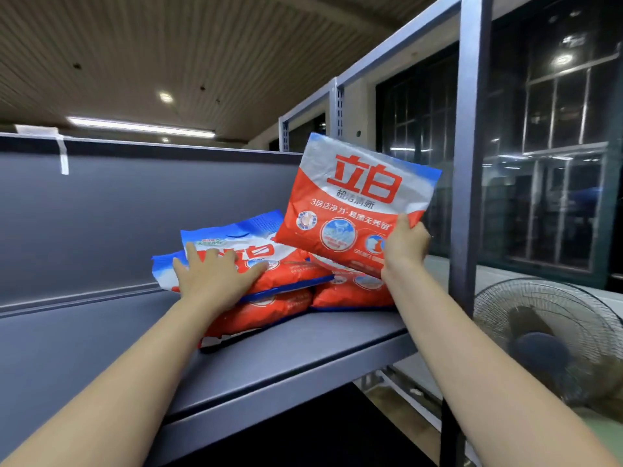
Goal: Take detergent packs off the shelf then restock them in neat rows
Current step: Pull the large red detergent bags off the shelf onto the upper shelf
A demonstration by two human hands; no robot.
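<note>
Bright ceiling lights (140,127), wide-angle edge distortion

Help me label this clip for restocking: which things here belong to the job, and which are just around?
Job: raised detergent pack gripped by right hand; stacked packs under the flat left hand; grey shelf.
Just around: floor fan; tape strip; dark windows.

Bare shelf (101,338) left of left hand (212,278), open to back panel (135,210). Steel upright (467,197) just right of right hand (404,246). Pack pile (290,298) between hands.
</note>
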